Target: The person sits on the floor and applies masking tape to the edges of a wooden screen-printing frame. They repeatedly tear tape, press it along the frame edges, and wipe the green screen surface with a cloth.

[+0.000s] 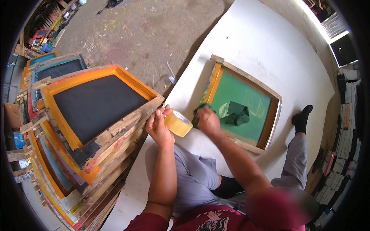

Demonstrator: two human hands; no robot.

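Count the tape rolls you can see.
1: a clear yellow tape roll, at the fingers of the left hand, on the side toward the right hand. Others may be hidden in the clutter at upper left.

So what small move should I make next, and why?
Perhaps lift the crumpled dark green piece off the green screen, since it covers part of it. Your left hand holds the tape roll, so your right, near the frame, seems better placed, though it appears to grip dark material.
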